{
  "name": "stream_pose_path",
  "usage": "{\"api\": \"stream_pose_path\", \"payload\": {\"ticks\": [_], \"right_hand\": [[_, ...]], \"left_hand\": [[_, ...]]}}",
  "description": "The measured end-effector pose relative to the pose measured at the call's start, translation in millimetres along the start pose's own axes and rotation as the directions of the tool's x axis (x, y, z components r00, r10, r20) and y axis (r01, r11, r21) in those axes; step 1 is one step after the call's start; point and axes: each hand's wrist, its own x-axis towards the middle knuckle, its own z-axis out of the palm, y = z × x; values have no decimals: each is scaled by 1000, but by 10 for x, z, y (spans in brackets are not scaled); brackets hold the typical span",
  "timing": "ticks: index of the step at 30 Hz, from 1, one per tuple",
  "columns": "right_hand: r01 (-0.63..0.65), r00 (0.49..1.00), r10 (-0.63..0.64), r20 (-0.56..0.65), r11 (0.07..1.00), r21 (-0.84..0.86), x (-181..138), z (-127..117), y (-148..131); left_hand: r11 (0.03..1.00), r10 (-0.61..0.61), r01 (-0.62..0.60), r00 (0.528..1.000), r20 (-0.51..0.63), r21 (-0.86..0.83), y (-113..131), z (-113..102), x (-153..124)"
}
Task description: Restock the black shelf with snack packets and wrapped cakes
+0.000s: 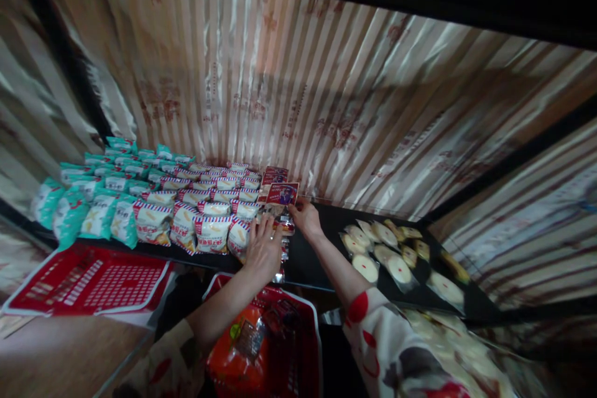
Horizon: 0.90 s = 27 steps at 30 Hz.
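My right hand (306, 219) pinches the lower right edge of a dark red printed packet (282, 193), which stands at the right end of the rows of snack bags. Behind it another dark red packet (275, 175) shows. My left hand (262, 250) has its fingers stretched out over the front of this spot, touching the small packets below and beside the nearest white snack bag (238, 238). Its fingertips lie close to the packet in my right hand. Part of the packets under my left hand is hidden.
Several teal snack bags (99, 214) and white, red and blue bags (212, 235) fill the black shelf's left part. Wrapped pale round foods (365, 268) lie right. Below are a red basket (319, 329) holding an orange package (237, 354), and another red basket (93, 280).
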Motion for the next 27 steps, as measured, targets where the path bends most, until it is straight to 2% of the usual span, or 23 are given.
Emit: {"api": "stream_pose_path", "payload": {"ticks": [8, 19, 24, 27], "right_hand": [[24, 999, -17, 52, 992, -125, 194, 62, -115], [-15, 999, 23, 49, 987, -163, 180, 108, -209], [-4, 995, 28, 96, 971, -239, 143, 109, -225], [28, 998, -10, 64, 956, -292, 124, 111, -201]], "left_hand": [[999, -48, 50, 990, 133, -18, -86, 36, 180], [997, -74, 71, 987, 140, 25, -135, -61, 318], [991, -121, 111, 981, 151, 70, -157, -90, 343], [992, -117, 108, 984, 133, 68, -158, -91, 346]]}}
